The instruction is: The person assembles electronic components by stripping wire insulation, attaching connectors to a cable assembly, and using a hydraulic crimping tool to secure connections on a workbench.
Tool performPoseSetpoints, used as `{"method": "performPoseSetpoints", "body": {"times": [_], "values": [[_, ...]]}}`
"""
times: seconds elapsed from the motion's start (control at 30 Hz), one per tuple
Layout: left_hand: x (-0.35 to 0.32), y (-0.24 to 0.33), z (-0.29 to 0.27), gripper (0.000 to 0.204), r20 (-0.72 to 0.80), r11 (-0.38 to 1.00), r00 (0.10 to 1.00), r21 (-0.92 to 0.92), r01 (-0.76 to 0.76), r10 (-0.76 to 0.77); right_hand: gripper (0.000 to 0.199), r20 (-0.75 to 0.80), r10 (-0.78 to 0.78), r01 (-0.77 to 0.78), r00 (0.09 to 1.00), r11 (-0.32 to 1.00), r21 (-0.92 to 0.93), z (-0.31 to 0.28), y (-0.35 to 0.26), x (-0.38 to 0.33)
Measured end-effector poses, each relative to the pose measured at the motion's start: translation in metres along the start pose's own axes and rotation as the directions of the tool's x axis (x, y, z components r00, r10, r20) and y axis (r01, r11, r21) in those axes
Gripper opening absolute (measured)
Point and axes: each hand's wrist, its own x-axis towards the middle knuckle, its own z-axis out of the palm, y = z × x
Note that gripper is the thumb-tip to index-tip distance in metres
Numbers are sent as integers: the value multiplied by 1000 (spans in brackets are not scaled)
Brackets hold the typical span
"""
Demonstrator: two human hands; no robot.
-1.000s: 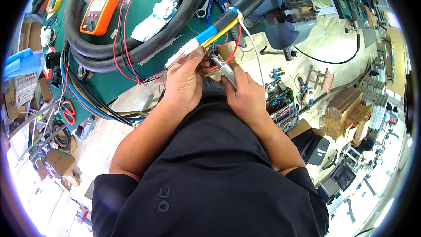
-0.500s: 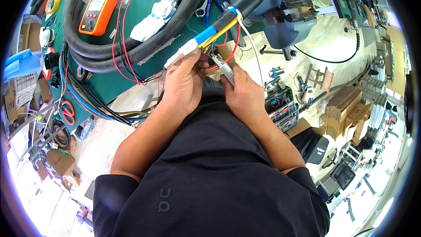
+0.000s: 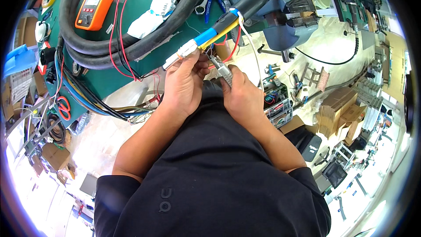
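Note:
A thick black cable (image 3: 259, 1) slants in from the top, its stripped end fanning into separate cores. Among these are a blue core (image 3: 206, 37) with a white end (image 3: 187, 48), a yellow core (image 3: 228, 30), and thin red and white wires (image 3: 253, 40). My left hand (image 3: 182, 87) is closed in a pinch at the white end and the thin wires beside it. In my right hand (image 3: 243, 91) is a grey metal hand tool (image 3: 225, 73), its narrow tip pointing at the wires by my left fingertips. Fingers partly hide what the tip touches.
The green table (image 3: 112, 81) holds coiled black cable (image 3: 98, 63), an orange multimeter (image 3: 94, 6) with red and black leads, blue-handled pliers (image 3: 208, 9) and red-handled scissors (image 3: 64, 107). To the right are a blue-grey machine (image 3: 283, 35), an organizer box (image 3: 280, 112) and cardboard (image 3: 340, 107).
The whole view has shifted slightly. My right hand has turned a little around the hand tool, and the tool's tip sits slightly lower. My left hand keeps its pinch.

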Motion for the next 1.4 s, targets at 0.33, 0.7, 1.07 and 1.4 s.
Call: {"method": "performPoseSetpoints", "body": {"times": [0.33, 0.7, 1.07, 1.4], "values": [[-10, 6, 6, 17, -63, 997, 996, 8, 71, -70, 37, 120, 15, -13, 993, 1000, -16, -14, -2, -1], [-15, -5, 7, 13, -65, 996, 997, 81, -42, 47, 35, 262, 31, -35, 964, 999, 11, -42, 0, 9], [-14, -19, 7, 14, -43, 995, 994, -14, -103, 103, 23, 332, -64, 89, 941, 994, -59, -69, -3, 25], [-9, -27, 2, 13, -72, 981, 978, 44, -191, 194, 24, 453, -12, 86, 891, 986, -142, -81, -14, 41]]}}
